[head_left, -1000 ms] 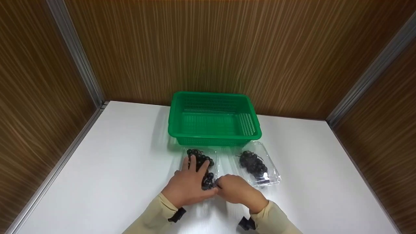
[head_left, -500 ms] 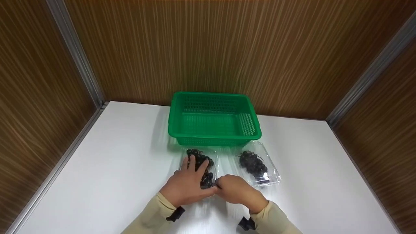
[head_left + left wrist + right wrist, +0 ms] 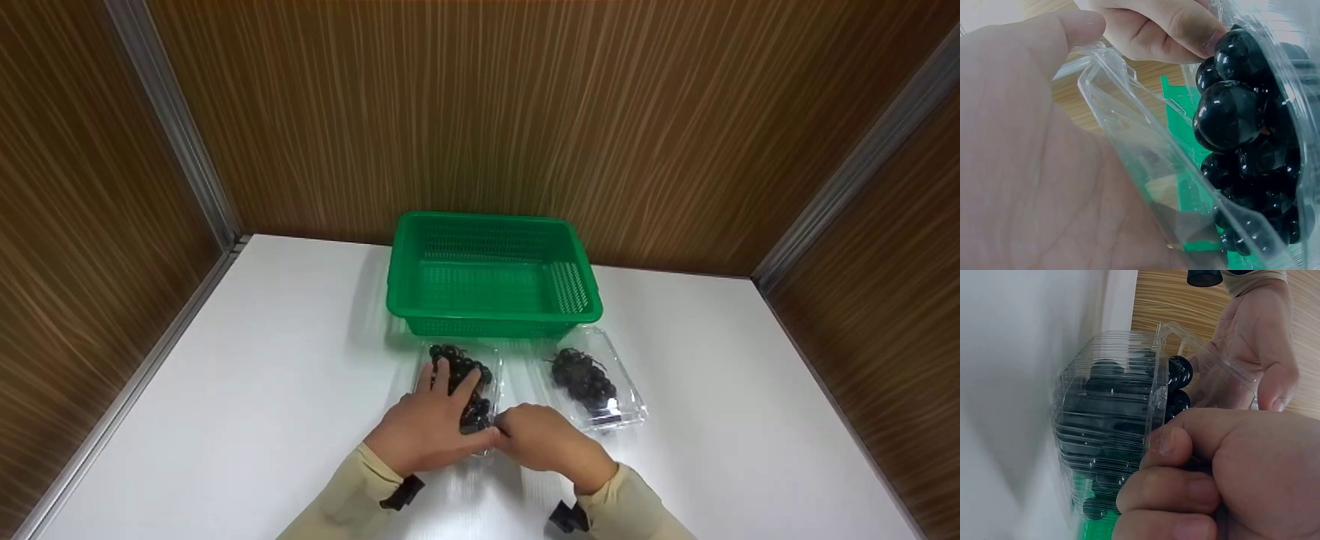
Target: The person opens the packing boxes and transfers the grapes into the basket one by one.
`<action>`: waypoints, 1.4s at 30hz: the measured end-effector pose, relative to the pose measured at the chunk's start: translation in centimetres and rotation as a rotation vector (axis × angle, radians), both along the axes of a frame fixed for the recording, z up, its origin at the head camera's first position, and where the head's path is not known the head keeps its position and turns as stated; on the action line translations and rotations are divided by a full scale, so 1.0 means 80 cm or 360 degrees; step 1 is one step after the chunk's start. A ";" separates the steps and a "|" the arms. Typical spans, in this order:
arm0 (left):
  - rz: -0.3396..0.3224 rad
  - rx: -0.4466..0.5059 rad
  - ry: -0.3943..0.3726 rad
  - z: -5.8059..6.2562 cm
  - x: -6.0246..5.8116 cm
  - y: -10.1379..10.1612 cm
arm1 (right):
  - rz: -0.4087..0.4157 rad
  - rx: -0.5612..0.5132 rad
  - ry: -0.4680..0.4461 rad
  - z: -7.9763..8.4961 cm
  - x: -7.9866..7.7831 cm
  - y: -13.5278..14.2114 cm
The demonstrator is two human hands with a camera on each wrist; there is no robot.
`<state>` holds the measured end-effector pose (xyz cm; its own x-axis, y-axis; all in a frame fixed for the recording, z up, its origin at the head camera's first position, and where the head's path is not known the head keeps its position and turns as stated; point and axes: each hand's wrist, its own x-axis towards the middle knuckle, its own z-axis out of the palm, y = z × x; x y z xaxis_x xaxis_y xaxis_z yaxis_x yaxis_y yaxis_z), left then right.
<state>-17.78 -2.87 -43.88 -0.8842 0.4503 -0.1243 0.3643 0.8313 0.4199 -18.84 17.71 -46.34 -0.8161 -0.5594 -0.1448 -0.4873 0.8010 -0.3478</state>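
Note:
A clear plastic clamshell box (image 3: 1086,402) with a bunch of dark grapes (image 3: 1230,115) lies on the white table. In the head view my left hand (image 3: 431,427) rests over its lid, fingers straight and spread, thumb out to the right. The left wrist view has the lid (image 3: 1112,104) standing away from the tray along this side, grapes bulging in the gap, and the thumb at the lid's corner. At the near right corner my right hand (image 3: 547,439) grips the tray's rim with curled fingers, its fingertips touching the edge in the right wrist view.
A green slotted basket (image 3: 495,315) stands just behind the boxes. To the right lies a second clamshell box (image 3: 604,346), with another bunch of grapes (image 3: 583,376) inside. Wood-grain panels (image 3: 480,112) with metal corner strips enclose the white table (image 3: 285,360).
My left hand has shifted slightly left and toward me. The right hand keeps its place at the box's corner. The basket and second box look the same.

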 end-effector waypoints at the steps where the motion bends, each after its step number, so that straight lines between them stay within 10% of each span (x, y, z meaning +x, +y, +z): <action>1: -0.0002 0.0006 -0.0005 0.001 0.000 -0.001 | 0.0001 -0.0002 0.0006 0.000 0.000 0.000; 42: -0.0015 0.0069 0.0038 -0.002 0.000 0.001 | 0.0000 0.0035 0.0011 0.004 -0.001 0.001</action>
<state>-17.82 -2.78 -44.06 -0.8825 0.4629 -0.0831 0.3822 0.8090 0.4466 -18.91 17.77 -46.04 -0.8173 -0.5561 -0.1512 -0.4896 0.8084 -0.3268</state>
